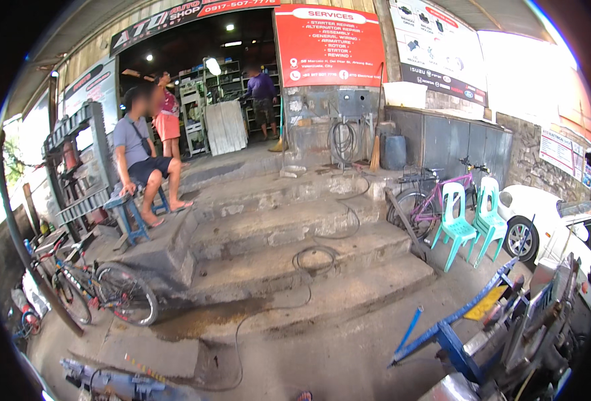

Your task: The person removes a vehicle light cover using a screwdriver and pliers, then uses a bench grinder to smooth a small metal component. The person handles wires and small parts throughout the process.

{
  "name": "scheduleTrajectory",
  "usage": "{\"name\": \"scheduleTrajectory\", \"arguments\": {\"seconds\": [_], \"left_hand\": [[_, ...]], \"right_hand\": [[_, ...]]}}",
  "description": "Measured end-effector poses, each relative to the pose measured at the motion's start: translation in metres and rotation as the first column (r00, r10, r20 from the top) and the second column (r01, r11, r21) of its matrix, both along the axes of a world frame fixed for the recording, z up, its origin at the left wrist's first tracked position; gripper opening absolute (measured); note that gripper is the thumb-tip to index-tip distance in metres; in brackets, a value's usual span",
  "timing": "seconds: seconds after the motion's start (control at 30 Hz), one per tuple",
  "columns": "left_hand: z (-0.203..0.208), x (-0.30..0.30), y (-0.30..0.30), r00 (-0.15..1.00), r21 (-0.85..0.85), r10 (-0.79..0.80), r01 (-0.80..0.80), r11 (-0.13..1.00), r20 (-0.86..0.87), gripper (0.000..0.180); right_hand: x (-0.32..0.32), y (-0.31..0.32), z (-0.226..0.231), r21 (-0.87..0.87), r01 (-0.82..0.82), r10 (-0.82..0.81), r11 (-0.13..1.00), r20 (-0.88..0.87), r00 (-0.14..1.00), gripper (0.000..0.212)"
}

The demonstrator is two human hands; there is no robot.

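Neither of my hands shows in the head view, so nothing can be told of what they hold. Part of a foot [304, 395] shows at the bottom edge. Worn concrete steps [295, 230] rise ahead to an open workshop, and a dark hose [314, 248] trails down them in a loop. Close at the lower right lies a heap of metal parts with a blue metal frame [450, 347] and a yellow plate [486, 302]. At the lower left edge there is a long bluish metal piece [111, 377].
A bicycle [75, 286] and a grey press frame [100, 150] stand left. One person [132, 140] sits beside the steps; another [168, 107] stands behind, a third [261, 87] inside. Rightward are a purple bicycle [436, 198], green chairs [454, 212] and a white car [543, 212].
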State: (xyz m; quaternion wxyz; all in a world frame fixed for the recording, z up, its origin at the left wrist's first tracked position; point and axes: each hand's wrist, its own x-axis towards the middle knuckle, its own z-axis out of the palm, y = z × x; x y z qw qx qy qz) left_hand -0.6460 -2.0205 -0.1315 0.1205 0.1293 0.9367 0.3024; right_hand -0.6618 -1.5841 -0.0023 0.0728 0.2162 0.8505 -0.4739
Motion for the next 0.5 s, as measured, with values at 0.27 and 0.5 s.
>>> {"name": "scheduleTrajectory", "arguments": {"seconds": [0.27,0.5], "left_hand": [[0.076,-0.35,0.213,0.993,0.005,-0.102,0.103,0.995,-0.065,0.03],[0.2,-0.504,0.518,0.795,0.361,-0.594,0.592,0.72,-0.119,0.037]], "right_hand": [[-0.156,0.099,0.032,0.001,0.287,-0.285,0.958,0.121,0.951,0.048],[-0.256,0.208,0.022,-0.029,0.433,-0.428,0.901,0.116,0.896,0.048]]}}
